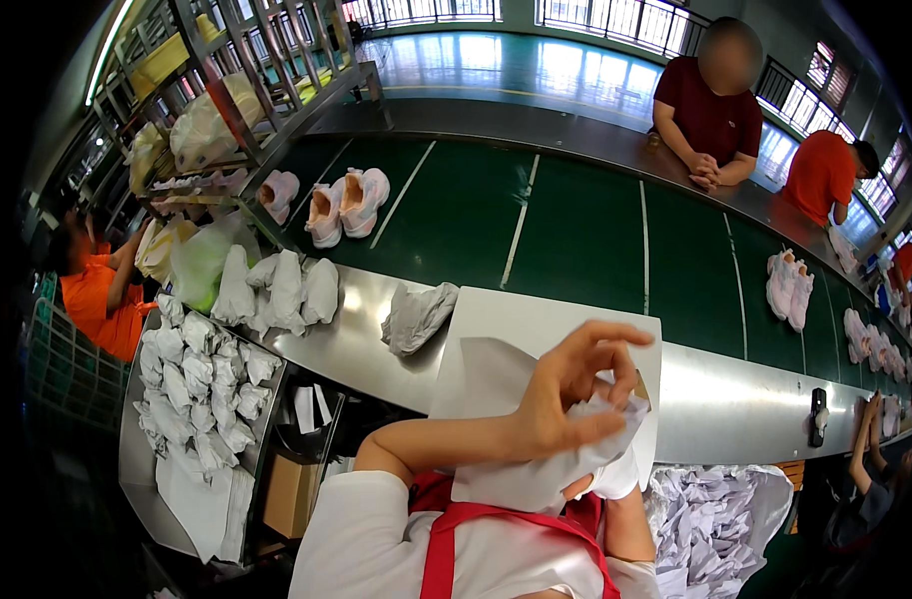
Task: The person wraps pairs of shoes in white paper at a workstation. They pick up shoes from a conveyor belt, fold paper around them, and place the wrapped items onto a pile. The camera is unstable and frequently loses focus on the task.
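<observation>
A white sheet of paper [516,477], crumpled at its upper right end, is held above a pale board [556,307] in front of my chest. My left hand [561,394] reaches across from the left, its bent fingers and thumb around the bunched end of the paper. Slight blur softens the fingertips. Under the paper's lower right part is my right hand [578,487], mostly hidden, with a bit of a finger and something white near the wrist showing. A grey-white paper wad [416,317] lies on the metal ledge just left of the board.
A green conveyor [466,215] carries pale pink shoes [348,205]. Paper wads [201,374] fill a metal tray at left; more stand on the ledge. A bag of crumpled paper [720,529] sits at lower right. Across the conveyor is a person [710,115]; others are around.
</observation>
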Demonstrator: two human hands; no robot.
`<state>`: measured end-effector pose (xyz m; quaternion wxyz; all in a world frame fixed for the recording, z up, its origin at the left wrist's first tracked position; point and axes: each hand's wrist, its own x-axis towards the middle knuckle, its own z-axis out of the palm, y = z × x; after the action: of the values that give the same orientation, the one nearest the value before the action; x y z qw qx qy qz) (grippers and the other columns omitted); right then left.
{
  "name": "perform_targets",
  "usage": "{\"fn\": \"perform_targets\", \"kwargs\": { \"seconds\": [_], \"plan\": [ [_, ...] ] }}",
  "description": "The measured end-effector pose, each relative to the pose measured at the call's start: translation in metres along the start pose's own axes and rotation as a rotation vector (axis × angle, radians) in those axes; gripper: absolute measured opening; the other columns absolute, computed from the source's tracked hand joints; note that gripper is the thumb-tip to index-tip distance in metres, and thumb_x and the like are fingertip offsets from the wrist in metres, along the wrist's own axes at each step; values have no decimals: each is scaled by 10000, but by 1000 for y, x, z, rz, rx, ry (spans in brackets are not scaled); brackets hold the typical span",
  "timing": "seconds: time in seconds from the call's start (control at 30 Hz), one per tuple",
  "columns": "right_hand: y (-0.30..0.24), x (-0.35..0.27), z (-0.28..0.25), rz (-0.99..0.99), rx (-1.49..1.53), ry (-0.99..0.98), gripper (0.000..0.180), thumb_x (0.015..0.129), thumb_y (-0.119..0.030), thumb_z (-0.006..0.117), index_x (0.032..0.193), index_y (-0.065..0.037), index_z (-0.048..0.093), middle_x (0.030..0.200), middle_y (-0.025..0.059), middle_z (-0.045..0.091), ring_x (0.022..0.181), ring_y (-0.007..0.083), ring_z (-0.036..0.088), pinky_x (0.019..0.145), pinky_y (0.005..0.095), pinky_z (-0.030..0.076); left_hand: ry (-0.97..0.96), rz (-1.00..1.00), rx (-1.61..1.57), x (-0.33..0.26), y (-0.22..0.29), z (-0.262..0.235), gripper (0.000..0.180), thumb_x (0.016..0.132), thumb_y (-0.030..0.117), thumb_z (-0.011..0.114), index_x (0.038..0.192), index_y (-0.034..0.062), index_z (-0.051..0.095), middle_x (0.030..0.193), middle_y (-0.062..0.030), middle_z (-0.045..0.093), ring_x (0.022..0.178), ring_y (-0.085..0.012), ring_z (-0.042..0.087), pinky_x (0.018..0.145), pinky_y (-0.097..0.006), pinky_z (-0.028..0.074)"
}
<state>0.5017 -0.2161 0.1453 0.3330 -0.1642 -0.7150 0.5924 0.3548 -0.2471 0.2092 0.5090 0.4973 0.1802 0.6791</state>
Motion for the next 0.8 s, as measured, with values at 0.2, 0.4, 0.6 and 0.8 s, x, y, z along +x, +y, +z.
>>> {"fn": "perform_targets", "kwargs": {
  "seconds": [0.2, 0.4, 0.6, 0.8],
  "plan": [
    [2, 16, -9, 173, -80, 245, 935, 509, -301, 883, 1286, -32, 437, 1226, 117, 489, 1119, 291, 498, 971, 363, 389, 89, -200, 328, 17, -2, -18, 794, 757, 194, 764, 1380, 16, 305, 1140, -119, 514, 1056, -172, 513, 980, -290, 381],
    [0, 14, -38, 40, -502, 548, 601, 634, -91, 796, 1158, -6, 515, 973, 65, 622, 832, 178, 610, 735, 288, 507, -82, -431, 991, -8, -20, -17, 925, 671, 193, 824, 1427, 68, 307, 1413, -194, 396, 1308, -310, 400, 1082, -375, 309],
    [-24, 20, -33, 295, 212, 422, 412, 584, 20, 802, 944, 9, 602, 875, 57, 642, 728, 142, 619, 633, 258, 505, -164, -282, 744, -9, -36, -44, 509, 699, 234, 803, 1097, 7, 580, 1101, -132, 619, 841, -265, 639, 754, -331, 506],
    [-28, 8, -47, -1, -315, 555, 363, 640, -89, 736, 955, -42, 562, 876, 53, 607, 769, 185, 608, 653, 305, 515, -142, -347, 1087, -13, -41, -68, 617, 778, 293, 742, 1269, 30, 477, 1234, -211, 541, 1100, -307, 562, 926, -366, 442]
  ]
}}
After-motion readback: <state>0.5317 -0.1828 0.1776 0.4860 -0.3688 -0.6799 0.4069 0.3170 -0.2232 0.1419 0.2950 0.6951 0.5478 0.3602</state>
